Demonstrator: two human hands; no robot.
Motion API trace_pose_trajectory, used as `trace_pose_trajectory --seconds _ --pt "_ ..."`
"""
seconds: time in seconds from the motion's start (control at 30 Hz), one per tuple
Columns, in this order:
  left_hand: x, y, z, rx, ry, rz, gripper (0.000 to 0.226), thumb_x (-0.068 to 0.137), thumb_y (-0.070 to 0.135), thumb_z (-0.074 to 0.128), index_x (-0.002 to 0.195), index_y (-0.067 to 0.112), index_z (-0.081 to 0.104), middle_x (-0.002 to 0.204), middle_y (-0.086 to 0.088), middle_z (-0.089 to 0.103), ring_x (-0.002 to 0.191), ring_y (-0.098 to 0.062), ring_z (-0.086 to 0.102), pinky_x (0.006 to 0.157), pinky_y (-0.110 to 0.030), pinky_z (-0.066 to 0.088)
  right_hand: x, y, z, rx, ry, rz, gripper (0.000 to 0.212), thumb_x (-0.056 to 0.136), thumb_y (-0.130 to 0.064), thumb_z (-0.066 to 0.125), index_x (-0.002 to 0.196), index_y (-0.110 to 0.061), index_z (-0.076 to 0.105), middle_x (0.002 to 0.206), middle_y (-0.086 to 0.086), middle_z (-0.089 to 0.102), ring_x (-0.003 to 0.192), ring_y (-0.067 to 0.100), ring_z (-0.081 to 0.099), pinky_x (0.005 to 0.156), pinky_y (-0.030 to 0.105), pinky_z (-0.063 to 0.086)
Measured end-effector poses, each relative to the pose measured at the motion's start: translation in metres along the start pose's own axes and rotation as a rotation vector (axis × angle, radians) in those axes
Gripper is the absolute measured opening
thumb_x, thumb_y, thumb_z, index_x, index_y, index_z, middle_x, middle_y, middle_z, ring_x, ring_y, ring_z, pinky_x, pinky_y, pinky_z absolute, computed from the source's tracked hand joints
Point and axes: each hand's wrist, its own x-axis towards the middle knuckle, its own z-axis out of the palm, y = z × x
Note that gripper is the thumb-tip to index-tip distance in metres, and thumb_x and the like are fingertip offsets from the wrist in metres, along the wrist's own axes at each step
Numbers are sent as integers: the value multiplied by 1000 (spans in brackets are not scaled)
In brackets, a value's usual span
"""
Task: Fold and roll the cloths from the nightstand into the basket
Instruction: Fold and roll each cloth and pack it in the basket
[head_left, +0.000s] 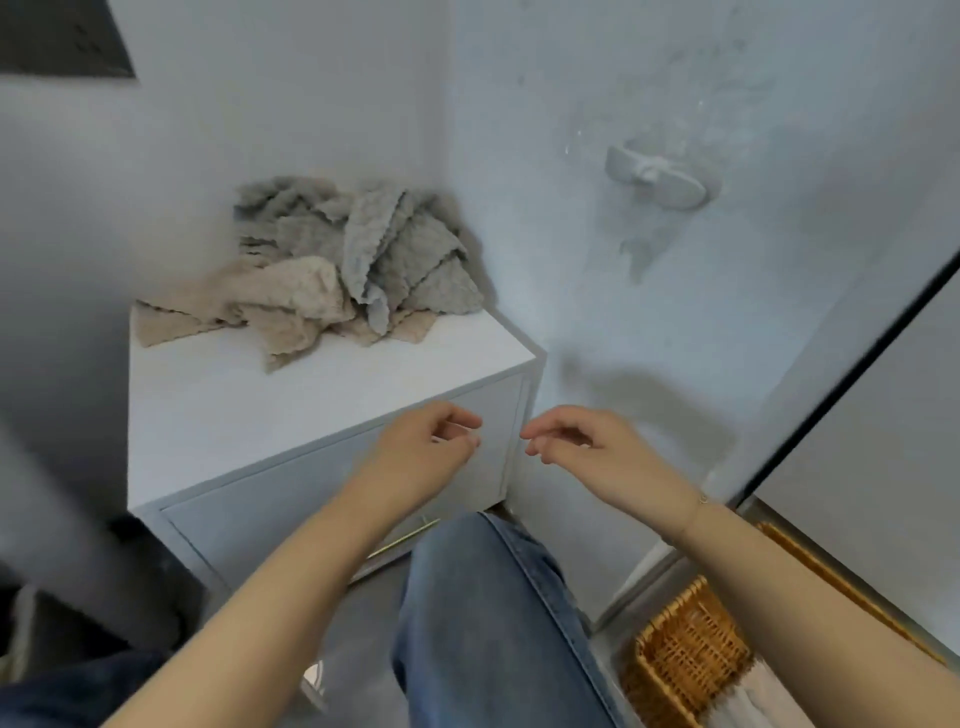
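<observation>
A heap of cloths (332, 265) is lying on the white nightstand (218, 415), pushed toward its back corner where the two walls are meeting. The grey cloths (395, 244) are sitting on top and toward the rear, crumpled and overlapping; the beige cloths (291, 301) are spreading out under and in front of them, one corner trailing to the nightstand's left edge. The front half of the surface is showing bare white.

The person is standing before the nightstand with both forearms reaching forward. The left hand (426, 447) is hovering over the nightstand's front right corner, its fingers loosely curled, the grip narrow and holding nothing. The right hand (587, 447) is hanging just beside it, off the corner and over the floor, fingers likewise loosely bent with thumb and forefinger nearly meeting, gripping nothing. The two hands are close together, fingertips pointing at each other, not touching. Both are well apart from the cloths.

A wicker basket (680, 654) is sitting on the floor at the lower right, beside the person's jeans-clad leg (493, 623), with something pale lying inside it. A white wall fitting (660, 176) is sticking out of the right wall.
</observation>
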Motion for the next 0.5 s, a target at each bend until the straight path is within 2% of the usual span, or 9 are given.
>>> trace_pose_trajectory --seconds 0.13,0.2,0.3,0.43,0.5 --pt "-7 -15 -60 7 129 26 18 89 14 57 101 24 66 99 4 69 90 -16 63 78 -26 48 43 -55 33 -7 -67 -93 18 91 -9 55 99 -15 70 94 -1 71 89 12 64 80 16 48" --pt "-5 -28 -82 39 188 60 19 89 14 57 101 26 66 98 9 68 87 -11 63 75 -19 48 62 -73 50 17 -97 -106 20 90 -9 54 100 -15 70 94 0 72 87 13 65 74 13 48" --pt "6 -53 -106 120 295 87 22 88 11 56 101 27 64 102 15 65 86 -3 60 67 -6 42 93 -89 73 33 -117 -123 18 89 -13 56 96 -20 71 94 0 72 87 12 65 74 16 48" --pt "38 -85 -134 372 489 149 29 88 10 59 115 20 61 117 6 57 102 -9 53 85 -18 39 143 -95 108 35 -68 -159 18 88 -12 57 90 -24 70 100 2 69 87 14 60 74 18 45" --pt "59 -96 -149 477 568 203 31 88 4 58 117 13 61 118 -2 57 108 -18 51 87 -16 32 166 -93 125 46 -26 -186 20 88 -8 56 92 -23 69 100 -1 67 78 9 57 69 11 44"
